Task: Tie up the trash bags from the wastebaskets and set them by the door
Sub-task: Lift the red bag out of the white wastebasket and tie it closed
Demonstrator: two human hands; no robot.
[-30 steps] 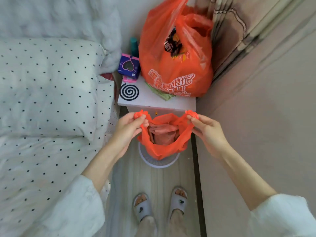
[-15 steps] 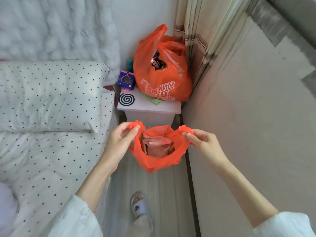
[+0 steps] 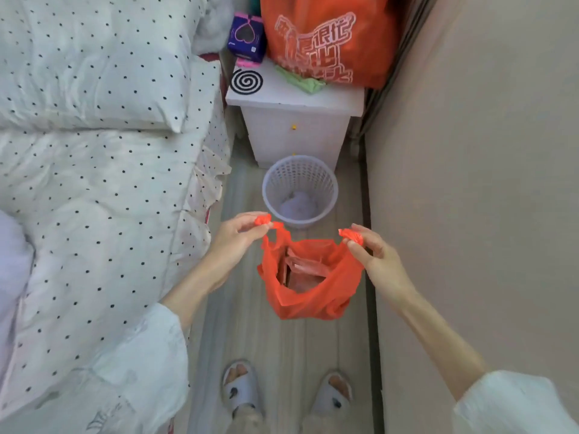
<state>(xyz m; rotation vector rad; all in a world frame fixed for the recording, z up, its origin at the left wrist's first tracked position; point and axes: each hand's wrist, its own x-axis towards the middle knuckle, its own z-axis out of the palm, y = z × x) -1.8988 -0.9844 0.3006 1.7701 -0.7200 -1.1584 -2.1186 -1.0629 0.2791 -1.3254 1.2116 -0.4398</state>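
Note:
A small orange trash bag hangs in the air above the floor, its mouth open and reddish packets showing inside. My left hand pinches the bag's left handle, bunched between thumb and fingers. My right hand pinches the right handle the same way. Just beyond the bag stands a pale lilac mesh wastebasket on the floor, without a bag in it.
A bed with a white dotted duvet fills the left side. A white nightstand behind the wastebasket carries a large orange shopping bag, a purple box and a black coil. A beige wall closes the right. My slippered feet stand below.
The bag has come up out of the wastebasket and toward me; the bare wastebasket now shows beyond it. Both hands kept their hold on the handles.

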